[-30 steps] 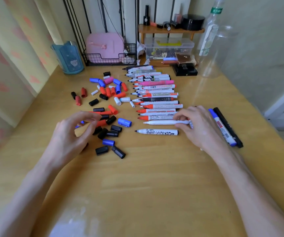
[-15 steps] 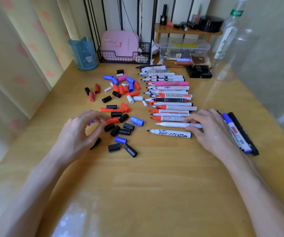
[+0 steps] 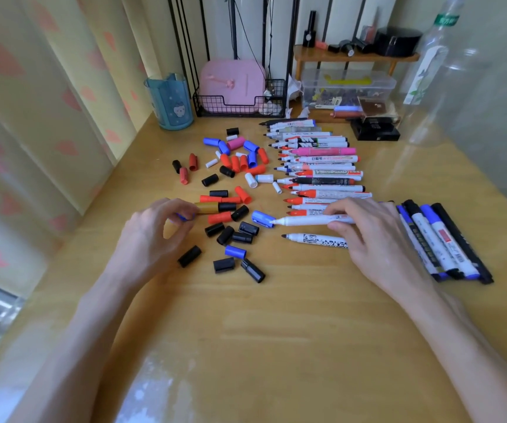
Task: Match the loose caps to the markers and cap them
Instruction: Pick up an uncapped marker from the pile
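White plastic marker (image 3: 304, 220) sits just in front of the uncapped marker row (image 3: 322, 172), my right hand (image 3: 368, 236) fingers clamped on its barrel. Small blue cap (image 3: 182, 217) pinched in my left hand (image 3: 151, 236), beside loose caps (image 3: 233, 233) on wooden table (image 3: 276, 315).

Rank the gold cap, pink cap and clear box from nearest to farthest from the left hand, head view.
1. Gold cap, right beside the left hand.
2. Pink cap, farther back among the caps.
3. Clear box, far back right.
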Demonstrator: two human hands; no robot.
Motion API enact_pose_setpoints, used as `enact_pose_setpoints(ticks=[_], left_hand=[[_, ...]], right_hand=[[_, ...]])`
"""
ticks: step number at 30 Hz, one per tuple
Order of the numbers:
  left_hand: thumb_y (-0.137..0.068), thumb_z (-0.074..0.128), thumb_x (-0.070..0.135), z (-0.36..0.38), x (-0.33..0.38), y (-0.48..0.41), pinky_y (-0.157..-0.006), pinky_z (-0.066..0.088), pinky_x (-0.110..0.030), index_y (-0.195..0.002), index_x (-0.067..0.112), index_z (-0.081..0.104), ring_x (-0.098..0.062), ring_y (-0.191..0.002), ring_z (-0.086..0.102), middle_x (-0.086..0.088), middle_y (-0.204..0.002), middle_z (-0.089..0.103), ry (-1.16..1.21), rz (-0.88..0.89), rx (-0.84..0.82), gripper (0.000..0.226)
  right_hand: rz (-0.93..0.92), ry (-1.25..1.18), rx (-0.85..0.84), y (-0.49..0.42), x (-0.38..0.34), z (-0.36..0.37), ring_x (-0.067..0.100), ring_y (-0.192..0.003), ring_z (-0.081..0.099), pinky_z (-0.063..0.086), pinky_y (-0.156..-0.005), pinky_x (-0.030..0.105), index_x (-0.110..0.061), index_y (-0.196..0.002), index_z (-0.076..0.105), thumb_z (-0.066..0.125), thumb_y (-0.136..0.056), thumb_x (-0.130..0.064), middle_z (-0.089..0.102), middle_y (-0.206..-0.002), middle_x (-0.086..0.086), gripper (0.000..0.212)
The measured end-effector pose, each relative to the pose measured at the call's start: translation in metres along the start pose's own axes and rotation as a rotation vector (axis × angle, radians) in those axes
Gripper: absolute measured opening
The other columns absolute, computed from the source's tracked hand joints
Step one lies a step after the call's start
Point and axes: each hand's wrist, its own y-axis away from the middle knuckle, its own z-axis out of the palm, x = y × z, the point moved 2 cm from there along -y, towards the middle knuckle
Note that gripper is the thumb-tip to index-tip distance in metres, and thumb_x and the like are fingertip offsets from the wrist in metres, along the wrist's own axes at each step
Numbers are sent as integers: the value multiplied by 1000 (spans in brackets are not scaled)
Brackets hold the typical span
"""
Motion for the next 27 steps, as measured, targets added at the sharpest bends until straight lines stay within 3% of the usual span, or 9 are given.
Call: enact_pose_setpoints(ticks=[5,9,11,15,18,27], left_hand=[[-94,73,24,4,-14,-1,-74,50,-38,-124,24,67,-19,-99,62,4,-114,63,-119,-115,84,32],[-94,73,33,10,-23,-5,-75,48,-40,-117,23,73,-31,-100,62,-2,-109,65,-160,-299,19,26],[-93,75,33,9,-20,-5,-72,44,-37,-108,22,74,-26,-93,63,2,-100,66,-106,-278,74,19],[-93,77,24,0,4,-5,-68,47,-31,-103,26,70,-7,-85,67,15,-94,73,228,-107,134,11],[-93,78,20,5,31,-1,-67,46,-26,-104,22,72,-10,-85,70,13,-99,76,400,-6,25,13],[-92,78,33,29,47,5,-70,50,-45,-109,25,73,-21,-83,71,2,-90,75,484,78,-135,19]], right_hand=[[-40,16,-5,0,-13,6,18,-92,59,34,-80,35,-21,-105,65,69,-95,-17,68,-100,-13,11],[-30,5,-12,1,-13,8,17,-94,59,35,-81,35,-21,-106,65,67,-96,-19,68,-101,-12,11],[-15,-7,1,1,-12,8,18,-95,59,34,-80,34,-20,-107,65,67,-96,-17,68,-102,-12,12],[11,-71,23,2,-14,8,15,-101,60,40,-84,36,-18,-111,63,64,-98,-13,67,-107,-12,13],[11,-122,42,2,-18,8,11,-100,59,43,-86,35,-18,-111,62,62,-100,-11,65,-107,-16,14],[-34,-115,18,2,-24,9,15,-99,59,40,-85,29,-15,-111,63,64,-97,-1,66,-104,-11,20]])
